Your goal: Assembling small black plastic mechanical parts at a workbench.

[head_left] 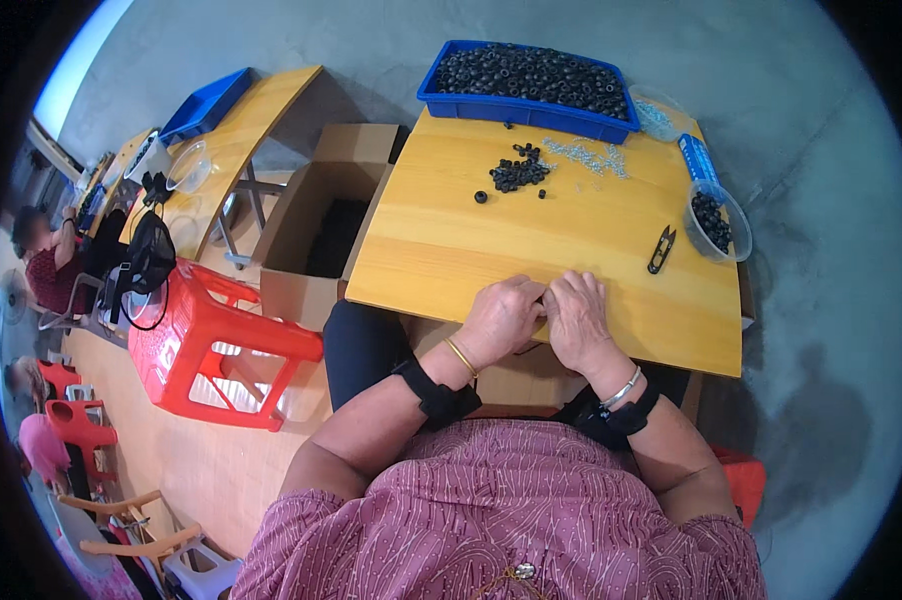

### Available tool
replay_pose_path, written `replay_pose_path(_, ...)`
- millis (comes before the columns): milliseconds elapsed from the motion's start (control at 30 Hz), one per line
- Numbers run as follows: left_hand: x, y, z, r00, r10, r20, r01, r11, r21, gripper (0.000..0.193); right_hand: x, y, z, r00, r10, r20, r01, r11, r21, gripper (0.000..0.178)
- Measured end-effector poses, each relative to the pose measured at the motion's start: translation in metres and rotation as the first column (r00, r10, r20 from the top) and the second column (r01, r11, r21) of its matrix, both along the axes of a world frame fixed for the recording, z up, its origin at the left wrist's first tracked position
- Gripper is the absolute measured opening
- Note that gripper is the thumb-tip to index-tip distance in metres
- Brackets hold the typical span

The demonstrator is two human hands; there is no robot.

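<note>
At the near edge of the wooden table [441, 225], my left hand [501, 322] and my right hand [579, 320] meet with fingers curled and pressed together. Whatever lies between the fingertips is hidden. Farther back sits a loose pile of small black barrel-shaped pieces [518, 174], with one larger black piece [481, 197] apart to its left. Tiny pale, shiny pieces [591, 157] are scattered just right of the pile. Black thread snips [661, 250] lie to the right of my hands.
A blue tray [531, 111] heaped with black pieces stands at the table's back. On the right are a clear tub [737, 222] of black pieces, a small blue box [697, 158] and a clear dish of pale pieces. Left stand an open cardboard box [353, 143] and a red stool [186, 365].
</note>
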State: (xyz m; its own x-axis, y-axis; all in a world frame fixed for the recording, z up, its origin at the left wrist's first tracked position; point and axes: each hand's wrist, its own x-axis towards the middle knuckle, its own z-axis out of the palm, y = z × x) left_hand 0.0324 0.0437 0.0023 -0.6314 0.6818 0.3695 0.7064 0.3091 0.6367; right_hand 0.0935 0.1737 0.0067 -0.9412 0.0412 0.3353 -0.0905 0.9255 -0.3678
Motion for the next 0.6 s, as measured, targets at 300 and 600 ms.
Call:
replay_pose_path(300,0.0004,0.0039,0.0037,0.998,-0.027,-0.059,0.028,1.000,0.009,0.006,0.0023,0.0039,-0.0019,0.996,0.011,-0.086,-0.013,1.000,-0.022,0.017)
replay_pose_path(600,-0.0047,0.0064,0.0032,0.995,-0.046,-0.089,0.043,0.998,-0.035,0.008,-0.0017,0.0050,0.0002,1.000,-0.017,-0.018,0.017,1.000,-0.007,0.016)
